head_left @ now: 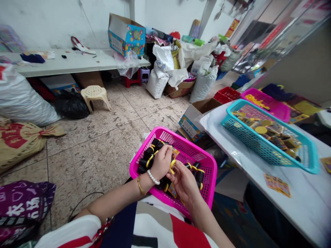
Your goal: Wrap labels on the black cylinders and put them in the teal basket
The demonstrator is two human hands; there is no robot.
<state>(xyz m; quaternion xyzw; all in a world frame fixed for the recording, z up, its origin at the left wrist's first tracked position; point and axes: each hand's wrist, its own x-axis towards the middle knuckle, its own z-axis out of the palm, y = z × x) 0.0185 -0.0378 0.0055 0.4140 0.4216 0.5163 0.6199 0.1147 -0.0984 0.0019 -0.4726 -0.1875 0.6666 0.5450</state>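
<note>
Sacks pile beyond the tiled floor. Nearer, the white desk stands right of the pink basket, held over the person's lap. In it, black rolls tied with yellow run along the left side, long axes roughly crosswise. The left hand grips the rolls, clenched; the right hand pinches a yellow tie.

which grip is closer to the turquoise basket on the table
Right grip: nearer, above the pink basket, on the side toward the turquoise basket. Left grip: farther, also above the pink basket, beyond the right grip.
</note>
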